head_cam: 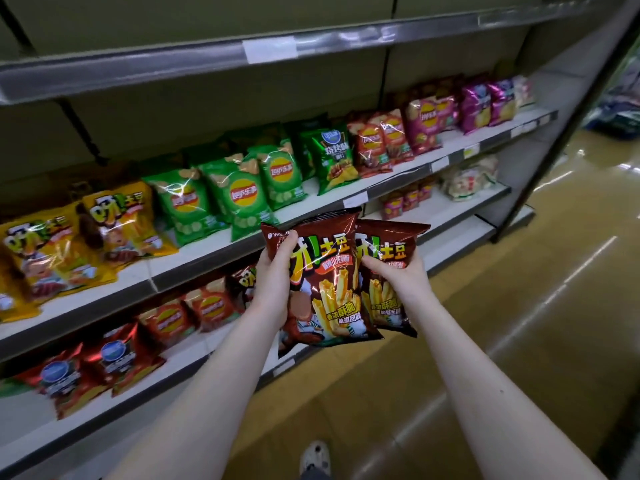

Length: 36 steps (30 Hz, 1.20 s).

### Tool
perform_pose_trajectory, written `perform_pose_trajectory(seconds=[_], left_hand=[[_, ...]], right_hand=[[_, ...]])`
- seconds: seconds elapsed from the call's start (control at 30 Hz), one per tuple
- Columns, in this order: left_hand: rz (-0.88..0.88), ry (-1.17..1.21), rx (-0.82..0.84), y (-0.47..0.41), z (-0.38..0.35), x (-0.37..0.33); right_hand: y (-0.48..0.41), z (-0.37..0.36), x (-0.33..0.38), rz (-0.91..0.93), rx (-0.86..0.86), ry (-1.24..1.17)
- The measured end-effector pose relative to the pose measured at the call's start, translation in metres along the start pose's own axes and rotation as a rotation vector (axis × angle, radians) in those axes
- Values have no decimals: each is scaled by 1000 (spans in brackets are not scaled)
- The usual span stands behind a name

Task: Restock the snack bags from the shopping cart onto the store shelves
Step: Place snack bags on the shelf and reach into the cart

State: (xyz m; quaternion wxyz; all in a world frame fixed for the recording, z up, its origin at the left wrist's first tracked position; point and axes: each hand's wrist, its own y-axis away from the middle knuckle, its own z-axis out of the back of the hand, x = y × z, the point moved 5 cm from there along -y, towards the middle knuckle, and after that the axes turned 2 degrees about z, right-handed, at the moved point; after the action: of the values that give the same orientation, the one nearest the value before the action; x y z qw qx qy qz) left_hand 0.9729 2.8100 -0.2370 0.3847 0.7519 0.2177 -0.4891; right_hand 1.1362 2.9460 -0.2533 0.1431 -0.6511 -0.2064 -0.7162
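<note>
My left hand (273, 277) grips the nearer brown snack bag (329, 285) along its left edge, thumb curled over the glossy front near the top and the other fingers wrapped behind. The bag is a puffed foil pillow with a crimped top seam, printed with pale, ridged fries. My right hand (394, 277) holds a second brown bag (391, 242) of the same kind, fingers curled over its front. This one is tucked partly behind the first, so the two overlap and touch. Both bags are in the air in front of the white middle shelf (207, 268), at about its level, and neither rests on it. On that shelf stand shiny yellow bags (114, 220) to the left, then crinkly green chip bags (239, 192), then red and purple ones further along. The shelf below carries metallic red bags (110, 358) lying tilted. The top shelf (173, 64) has a clear plastic rail along its front edge. The floor (519, 306) is smooth, tan and reflective, and my pale shoe (315, 457) shows at the bottom.
</note>
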Motion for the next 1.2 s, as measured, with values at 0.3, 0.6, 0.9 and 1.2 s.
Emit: perform_pose_trajectory(seconds=[0.3, 0.6, 0.9, 1.2], left_hand=[[71, -17, 53, -93, -44, -7], [125, -20, 108, -117, -60, -3], [24, 68, -222, -105, -9, 44], [-93, 103, -408, -176, 61, 148]], right_hand=[[-90, 9, -12, -11, -116, -12], [-137, 6, -19, -5, 8, 0], [-180, -47, -81, -9, 383, 94], [-234, -113, -208, 19, 465, 105]])
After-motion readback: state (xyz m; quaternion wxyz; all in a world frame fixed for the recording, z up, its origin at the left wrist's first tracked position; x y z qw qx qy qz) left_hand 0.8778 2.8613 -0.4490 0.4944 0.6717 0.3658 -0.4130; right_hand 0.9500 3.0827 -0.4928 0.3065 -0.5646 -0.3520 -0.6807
